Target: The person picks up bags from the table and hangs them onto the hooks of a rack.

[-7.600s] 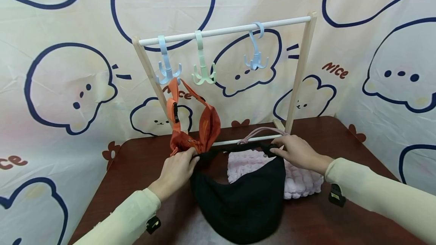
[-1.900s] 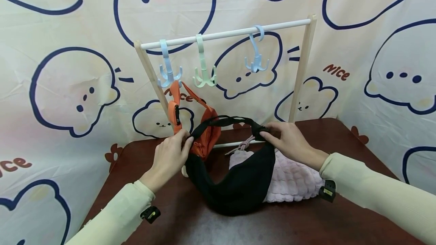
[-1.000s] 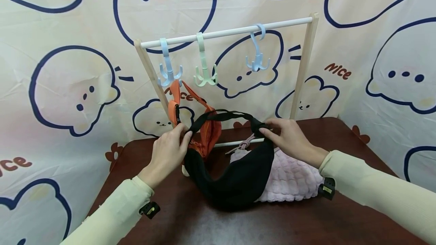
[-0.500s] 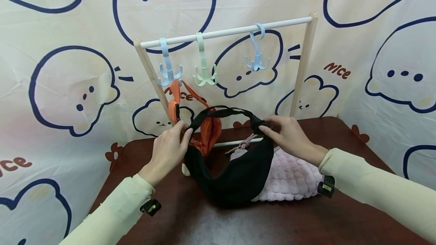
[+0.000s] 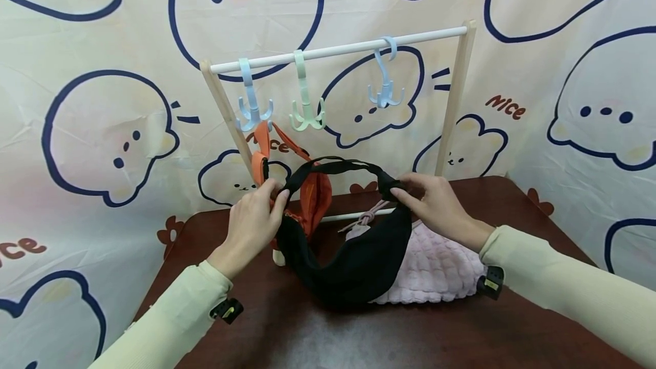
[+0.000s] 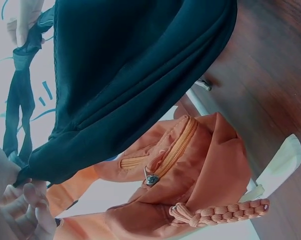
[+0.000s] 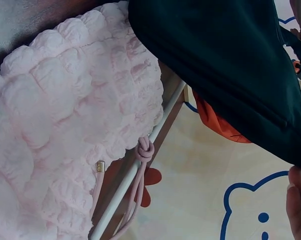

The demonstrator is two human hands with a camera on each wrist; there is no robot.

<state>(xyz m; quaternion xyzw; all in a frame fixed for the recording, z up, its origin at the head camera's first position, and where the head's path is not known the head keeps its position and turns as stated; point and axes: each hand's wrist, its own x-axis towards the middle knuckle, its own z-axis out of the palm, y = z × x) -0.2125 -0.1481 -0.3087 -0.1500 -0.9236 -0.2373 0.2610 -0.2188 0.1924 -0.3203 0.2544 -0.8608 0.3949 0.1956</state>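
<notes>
A black cloth shoulder bag (image 5: 348, 272) hangs between my two hands above the table, its strap (image 5: 340, 168) arching up at the top. On the left, my left hand (image 5: 252, 226) pinches the bag where strap and body meet; the left wrist view shows its curled fingers (image 6: 28, 205) there. My right hand (image 5: 438, 206) pinches the knotted strap end on the other side. Behind the left hand, an orange bag (image 5: 315, 195) with a zip and a braided cord (image 6: 230, 212) hangs from the left blue hook (image 5: 251, 107). A pink puffy bag (image 5: 441, 269) lies behind the black one.
A rack with a white bar (image 5: 348, 48) and wooden posts (image 5: 456, 95) stands on the dark red table (image 5: 328, 340). A green hook (image 5: 306, 110) and a second blue hook (image 5: 385, 93) hang from the bar. A patterned cloth (image 5: 102, 130) backs everything.
Since the oldest frame, the black bag has risen off the table toward the rack, its strap now arched upward. Over the last second both hands have crept slightly higher, still gripping it.
</notes>
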